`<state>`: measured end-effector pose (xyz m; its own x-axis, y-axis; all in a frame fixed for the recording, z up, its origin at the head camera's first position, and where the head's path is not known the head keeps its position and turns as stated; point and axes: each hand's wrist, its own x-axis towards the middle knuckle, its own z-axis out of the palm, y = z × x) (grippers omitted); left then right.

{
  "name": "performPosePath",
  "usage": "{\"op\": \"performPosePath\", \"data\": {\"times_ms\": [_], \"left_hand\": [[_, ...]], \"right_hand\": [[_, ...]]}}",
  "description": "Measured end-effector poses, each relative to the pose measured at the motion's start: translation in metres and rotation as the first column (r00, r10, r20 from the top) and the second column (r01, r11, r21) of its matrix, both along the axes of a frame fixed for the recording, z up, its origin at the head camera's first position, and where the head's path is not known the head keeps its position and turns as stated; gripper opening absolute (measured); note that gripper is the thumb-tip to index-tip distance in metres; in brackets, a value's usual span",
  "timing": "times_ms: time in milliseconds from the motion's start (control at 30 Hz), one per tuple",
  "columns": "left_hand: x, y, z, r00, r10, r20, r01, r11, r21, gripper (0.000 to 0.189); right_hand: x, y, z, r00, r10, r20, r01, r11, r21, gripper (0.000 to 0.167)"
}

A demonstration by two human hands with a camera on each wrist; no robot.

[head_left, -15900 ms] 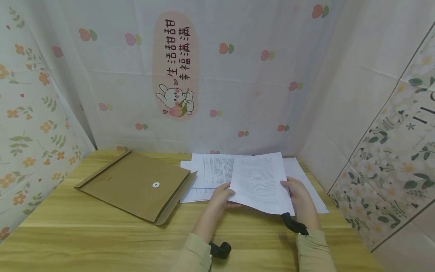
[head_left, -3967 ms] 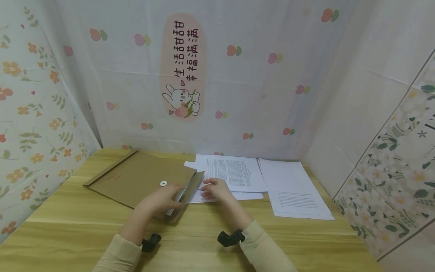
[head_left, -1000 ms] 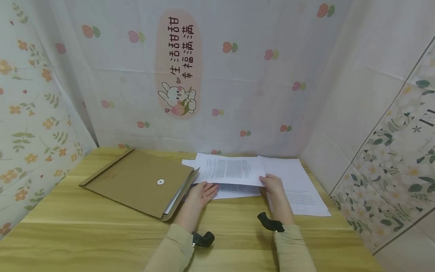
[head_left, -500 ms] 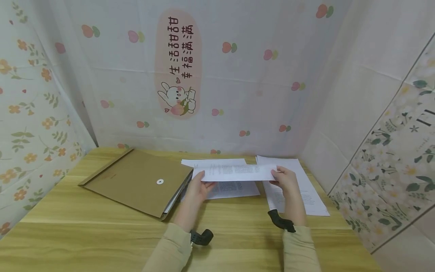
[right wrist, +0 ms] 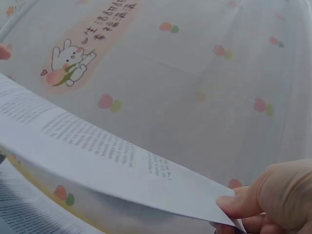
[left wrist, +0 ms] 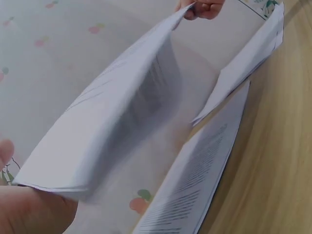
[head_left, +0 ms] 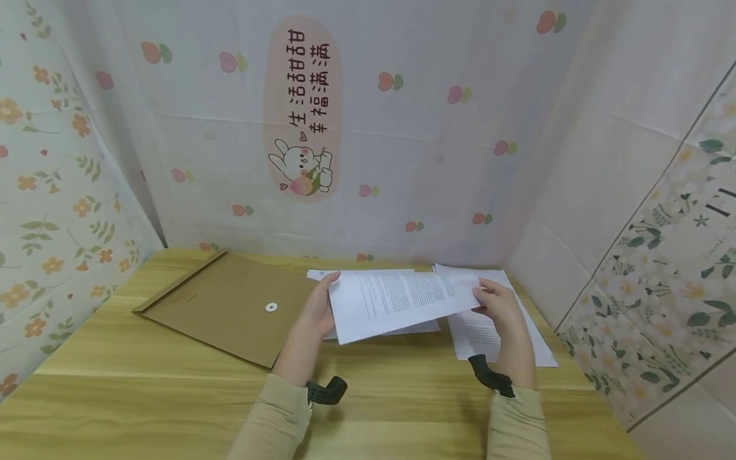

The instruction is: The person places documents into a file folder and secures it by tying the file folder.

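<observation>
Printed paper sheets (head_left: 397, 303) are held up off the table between both hands, tilted with the left end lower. My right hand (head_left: 501, 313) pinches their right end; in the right wrist view its thumb (right wrist: 234, 205) lies on top and the fingers curl underneath. At the left end my left hand (head_left: 313, 313) stays under and beside the edge, its thumb (left wrist: 5, 152) raised off the paper in the left wrist view; its other fingers are mostly hidden. A brown kraft document envelope (head_left: 230, 310) with a white button lies left; my left forearm covers its mouth.
Below the held sheets lies another printed pile (left wrist: 195, 180). To the right are more white sheets (head_left: 529, 338), partly under the right arm. Everything rests on a wood-grain table (head_left: 172, 409), with patterned cloth (head_left: 402, 160) hanging behind and at both sides.
Over the last second both hands have raised the sheets off the pile, shifted them rightward and tilted them. The left thumb has come off the paper. Earlier, white paper showed in the envelope's mouth.
</observation>
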<state>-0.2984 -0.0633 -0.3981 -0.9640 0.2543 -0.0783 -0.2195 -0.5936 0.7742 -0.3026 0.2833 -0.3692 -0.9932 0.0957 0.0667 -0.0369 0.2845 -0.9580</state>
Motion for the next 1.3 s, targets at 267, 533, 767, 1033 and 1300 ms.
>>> {"op": "performPosePath", "data": {"times_ms": [267, 533, 767, 1033, 1300], "left_hand": [[0.006, 0.0, 0.009, 0.998, 0.047, -0.053, -0.05, 0.997, -0.066, 0.037], [0.011, 0.001, 0.02, 0.981, 0.144, -0.129, -0.162, 0.976, -0.147, 0.033], [0.017, 0.0, 0.027, 0.962, 0.225, -0.152, -0.245, 0.961, -0.128, 0.034], [0.024, -0.003, 0.029, 0.948, 0.278, -0.157, -0.292, 0.954, -0.073, 0.033], [0.033, 0.0, 0.027, 0.935, 0.325, -0.143, -0.326, 0.945, 0.017, 0.035]], "right_hand": [[0.005, -0.002, 0.009, 0.999, -0.027, -0.025, 0.03, 0.994, 0.108, 0.042], [0.005, -0.01, 0.017, 0.986, -0.15, -0.07, 0.134, 0.973, -0.188, 0.04], [0.006, -0.032, 0.026, 0.98, -0.197, -0.012, 0.127, 0.676, -0.725, 0.03], [0.014, -0.068, 0.032, 0.986, -0.166, 0.008, 0.096, 0.528, -0.844, 0.035], [0.03, -0.106, 0.028, 0.996, -0.084, -0.017, 0.042, 0.658, -0.752, 0.032]]}}
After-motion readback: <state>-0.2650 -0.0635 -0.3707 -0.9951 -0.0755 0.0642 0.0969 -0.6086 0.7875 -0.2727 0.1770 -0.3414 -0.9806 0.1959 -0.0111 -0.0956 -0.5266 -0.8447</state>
